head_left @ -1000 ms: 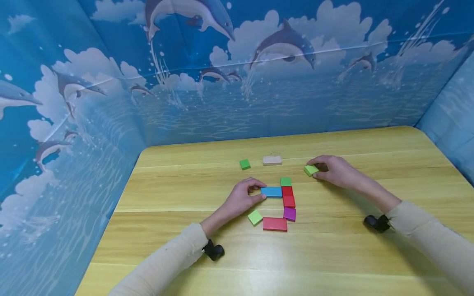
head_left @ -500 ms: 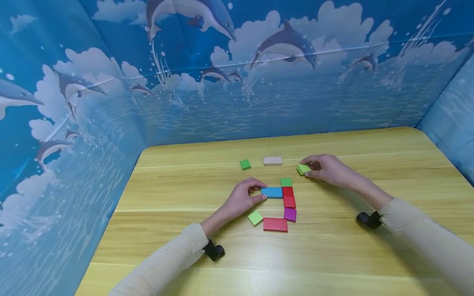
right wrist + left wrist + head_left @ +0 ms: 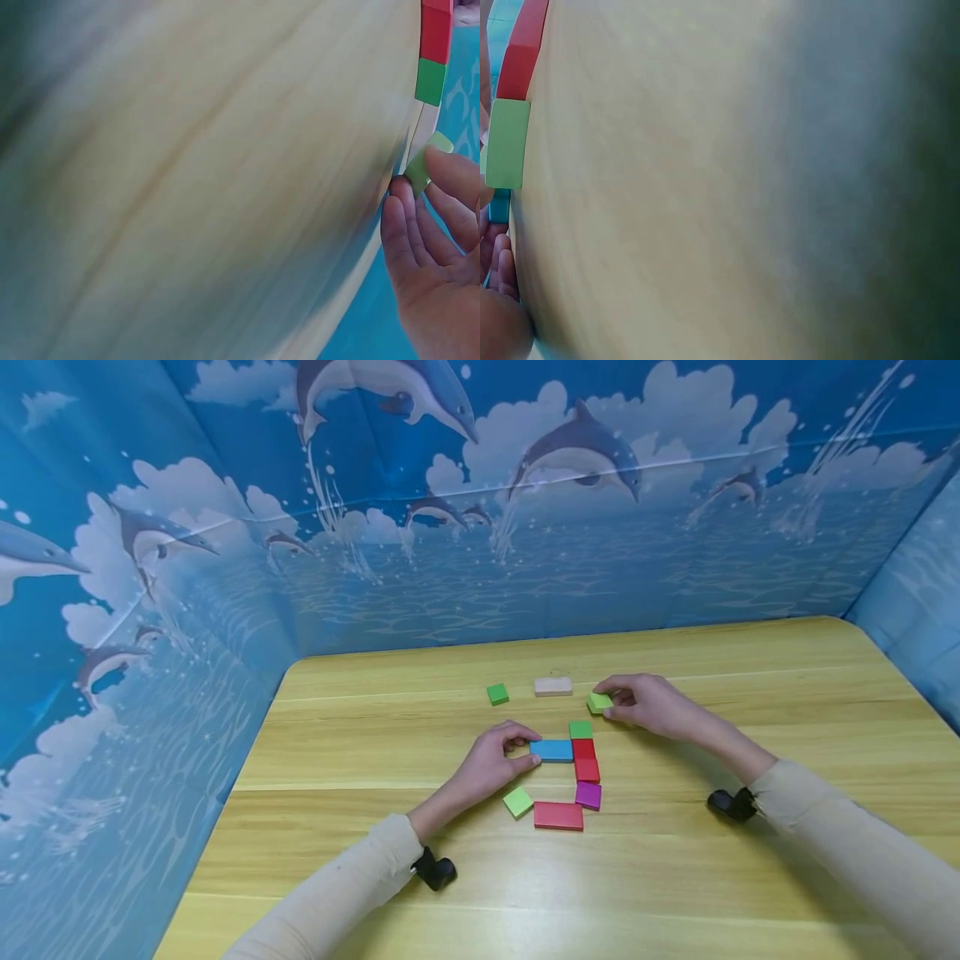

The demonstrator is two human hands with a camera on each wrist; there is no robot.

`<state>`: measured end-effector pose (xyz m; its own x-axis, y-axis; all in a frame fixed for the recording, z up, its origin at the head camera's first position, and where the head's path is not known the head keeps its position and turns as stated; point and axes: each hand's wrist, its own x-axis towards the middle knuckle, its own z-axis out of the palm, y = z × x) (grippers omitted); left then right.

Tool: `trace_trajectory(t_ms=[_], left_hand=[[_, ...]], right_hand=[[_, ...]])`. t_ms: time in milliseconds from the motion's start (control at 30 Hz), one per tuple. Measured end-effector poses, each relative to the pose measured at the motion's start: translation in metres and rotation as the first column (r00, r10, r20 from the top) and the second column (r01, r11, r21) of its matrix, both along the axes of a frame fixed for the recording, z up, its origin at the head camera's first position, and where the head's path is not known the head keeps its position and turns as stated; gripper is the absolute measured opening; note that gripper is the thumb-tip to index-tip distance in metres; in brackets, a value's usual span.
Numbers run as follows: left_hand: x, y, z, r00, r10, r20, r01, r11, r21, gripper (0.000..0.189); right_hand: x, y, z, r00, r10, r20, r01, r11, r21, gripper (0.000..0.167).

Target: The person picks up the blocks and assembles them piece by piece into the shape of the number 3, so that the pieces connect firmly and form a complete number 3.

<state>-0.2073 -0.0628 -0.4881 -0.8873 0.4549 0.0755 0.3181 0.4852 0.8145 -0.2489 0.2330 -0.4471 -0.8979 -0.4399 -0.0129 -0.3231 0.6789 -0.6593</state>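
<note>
My left hand (image 3: 491, 760) pinches the left end of a flat blue rectangular block (image 3: 551, 751) between thumb and fingers. The blue block's right end meets two red blocks (image 3: 585, 761) in a column, with a green block (image 3: 581, 729) at the top and a purple block (image 3: 588, 795) below. Farther right, my right hand (image 3: 648, 703) pinches a light green block (image 3: 599, 703), which looks tilted in the right wrist view. In the left wrist view, the blue block (image 3: 499, 207) shows at the left edge beside my fingers.
A larger red block (image 3: 558, 816) lies below the column, beside another light green block (image 3: 517, 802). At the back rest a green block (image 3: 497, 694) and a pale pinkish block (image 3: 553, 687). A dolphin-print cloth (image 3: 480, 577) stands behind the wooden table (image 3: 337, 860).
My right hand has moved left with the light green block, bringing it closer to the pale block and the column's top. My left hand stays on the blue block.
</note>
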Motion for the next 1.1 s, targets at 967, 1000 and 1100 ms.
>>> trace_trajectory(t_ms=[967,1000,1100], left_hand=[[0.000,0.000,0.001,1.000,0.003,0.003,-0.003,1.000,0.014,0.024],[0.000,0.000,0.001,1.000,0.003,0.002,-0.003,1.000,0.014,0.023],[0.000,0.000,0.001,1.000,0.003,-0.001,-0.003,1.000,0.013,0.023]], right_hand=[[-0.012,-0.023,-0.004,0.999,0.045,0.026,-0.044,0.999,-0.029,0.018],[-0.012,-0.023,-0.004,0.999,0.046,0.027,-0.045,0.999,-0.027,0.018],[-0.012,-0.023,-0.003,0.998,0.051,0.038,-0.050,0.998,-0.027,0.018]])
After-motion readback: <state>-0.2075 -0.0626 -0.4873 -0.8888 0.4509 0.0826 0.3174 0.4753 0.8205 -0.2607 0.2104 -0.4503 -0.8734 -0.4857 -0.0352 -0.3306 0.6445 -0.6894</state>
